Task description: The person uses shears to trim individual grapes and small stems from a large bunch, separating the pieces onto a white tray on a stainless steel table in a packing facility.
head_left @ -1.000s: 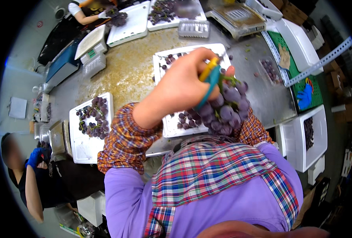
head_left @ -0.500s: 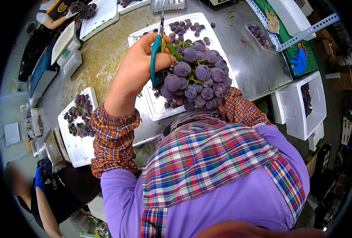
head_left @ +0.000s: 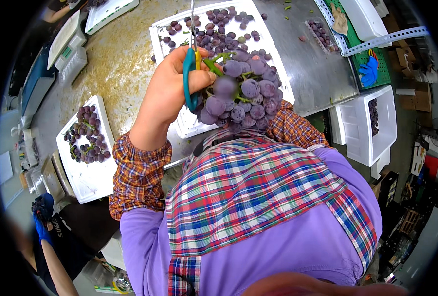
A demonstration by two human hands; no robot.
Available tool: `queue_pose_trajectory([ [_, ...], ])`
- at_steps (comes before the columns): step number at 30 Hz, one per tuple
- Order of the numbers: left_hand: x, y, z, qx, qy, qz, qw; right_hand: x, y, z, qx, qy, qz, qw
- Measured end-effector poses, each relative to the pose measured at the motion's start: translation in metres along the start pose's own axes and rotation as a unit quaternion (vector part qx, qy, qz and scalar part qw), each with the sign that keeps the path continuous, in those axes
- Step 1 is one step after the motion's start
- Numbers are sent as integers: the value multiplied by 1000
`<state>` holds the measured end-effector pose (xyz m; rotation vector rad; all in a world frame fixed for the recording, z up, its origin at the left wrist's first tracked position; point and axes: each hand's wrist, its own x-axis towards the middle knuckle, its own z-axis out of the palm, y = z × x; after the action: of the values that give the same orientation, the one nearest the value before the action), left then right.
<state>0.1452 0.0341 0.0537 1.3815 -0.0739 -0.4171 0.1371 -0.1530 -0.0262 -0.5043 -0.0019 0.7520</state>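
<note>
Hanging over the white tray (head_left: 273, 74), purple grape bunch (head_left: 241, 93) is up near chest height. Left hand (head_left: 172, 89) closed around teal-handled scissors (head_left: 192, 69), blades up, touching the stem. Right hand hidden behind bunch, grip unclear. Tray sits on steel surface (head_left: 317, 74).

Head-worn fisheye, steeply downward, close

My right hand is hidden behind the grape bunch (head_left: 241, 93). Scissors (head_left: 191, 54) tips cut off at the top edge. White tray (head_left: 165, 37) partly covered by grapes.
</note>
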Motion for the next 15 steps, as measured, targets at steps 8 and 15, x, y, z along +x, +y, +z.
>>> queue_pose_trajectory([
  [8, -10, -16, 9, -38, 31, -1, 999, 1, 0, -16, 35, -41, -4, 999],
  [15, -19, -13, 21, -60, 73, 7, 995, -8, 0, -28, 56, -63, -2, 996],
])
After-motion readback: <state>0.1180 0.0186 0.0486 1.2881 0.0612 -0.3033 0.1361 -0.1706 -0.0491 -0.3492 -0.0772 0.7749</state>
